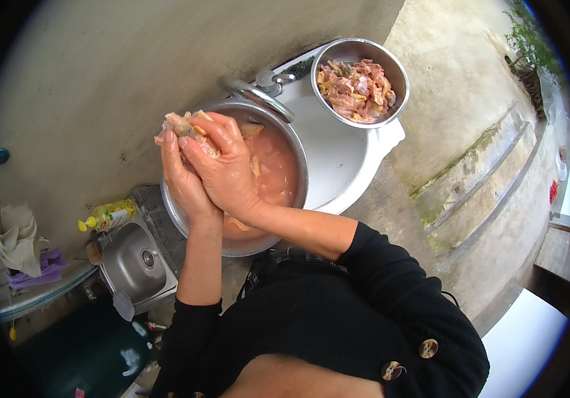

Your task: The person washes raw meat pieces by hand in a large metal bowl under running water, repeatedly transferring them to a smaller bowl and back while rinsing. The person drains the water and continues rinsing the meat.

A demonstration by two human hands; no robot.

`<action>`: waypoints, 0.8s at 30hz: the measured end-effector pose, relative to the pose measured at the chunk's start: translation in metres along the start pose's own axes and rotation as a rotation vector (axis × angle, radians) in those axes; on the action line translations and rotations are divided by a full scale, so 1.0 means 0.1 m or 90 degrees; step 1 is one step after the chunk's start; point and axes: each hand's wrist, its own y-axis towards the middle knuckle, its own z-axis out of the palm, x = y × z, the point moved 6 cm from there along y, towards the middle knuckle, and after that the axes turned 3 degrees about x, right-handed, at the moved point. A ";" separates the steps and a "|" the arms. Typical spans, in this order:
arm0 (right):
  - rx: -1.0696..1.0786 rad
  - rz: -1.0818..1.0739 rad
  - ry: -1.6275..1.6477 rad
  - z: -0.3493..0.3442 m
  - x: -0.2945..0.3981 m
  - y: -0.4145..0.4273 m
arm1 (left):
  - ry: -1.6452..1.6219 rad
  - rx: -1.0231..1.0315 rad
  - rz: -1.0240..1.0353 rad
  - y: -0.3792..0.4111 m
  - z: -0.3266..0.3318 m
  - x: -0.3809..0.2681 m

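Observation:
Both my hands are cupped together around a clump of raw meat pieces (183, 127), raised over the left side of a large metal basin (303, 164). My left hand (182, 181) presses the clump from the left, and my right hand (225, 164) wraps it from the right with bent fingers. Cloudy pink water (275, 171) fills the basin, with pale pieces partly showing in it. A smaller stainless steel bowl (401, 82) of raw, cut meat pieces (357, 92) stands at the upper right on the white sink's edge.
A chrome faucet (260, 97) arches beside the basin, over the white ceramic sink (334, 154). At left are a small stainless steel sink (133, 258), a yellow pump bottle (108, 215) and a rack with a pale cloth (18, 239) and a purple cloth (41, 268). A wall rises behind the basin.

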 end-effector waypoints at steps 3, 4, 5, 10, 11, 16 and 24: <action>-0.060 -0.042 0.059 -0.34 0.42 0.40 | -0.006 0.080 0.031 0.12 0.72 -0.06; -0.080 -0.072 0.083 -0.46 0.53 0.55 | -0.036 0.111 0.043 0.17 0.96 -0.04; -0.100 -0.102 0.104 -0.60 0.60 0.69 | -0.068 0.141 0.052 0.25 1.18 0.02; -0.222 -0.085 0.116 -1.48 0.39 1.32 | -0.084 0.263 -0.033 0.56 2.05 0.83; -0.243 -0.064 0.110 -1.68 0.25 1.42 | -0.080 0.272 -0.072 0.65 2.15 1.11; -0.283 0.049 0.126 -2.53 -0.74 1.79 | -0.029 0.327 -0.326 0.93 2.22 2.33; -0.220 0.484 -0.098 -3.13 -0.71 1.61 | 0.220 0.367 -0.330 0.61 1.75 1.90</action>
